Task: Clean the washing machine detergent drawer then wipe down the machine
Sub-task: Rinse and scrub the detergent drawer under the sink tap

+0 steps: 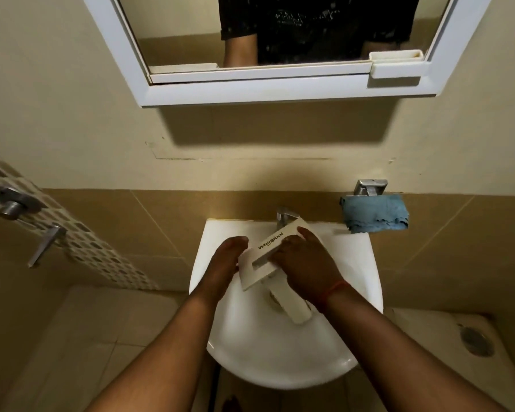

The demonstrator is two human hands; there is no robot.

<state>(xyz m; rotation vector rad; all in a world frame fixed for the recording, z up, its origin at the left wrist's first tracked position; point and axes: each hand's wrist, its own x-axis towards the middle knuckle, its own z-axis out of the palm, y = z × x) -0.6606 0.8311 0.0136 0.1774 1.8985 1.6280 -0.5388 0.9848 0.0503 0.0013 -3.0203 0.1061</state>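
A white detergent drawer (263, 257) with a Whirlpool logo on its front panel is held tilted over the white sink (280, 352). My left hand (225, 257) grips the drawer's left end. My right hand (306, 266) lies over the drawer's right side with its fingers curled around the panel. The drawer's long body (295, 310) slants down into the basin, partly hidden under my right wrist. A blue cloth (375, 214) hangs on the wall to the right of the tap (284, 217).
A white-framed mirror (280, 40) hangs on the wall above the sink. A metal fitting (369, 187) sits above the blue cloth. Metal handles (12, 206) stick out from the tiled strip at left. A floor drain (474, 341) lies at lower right.
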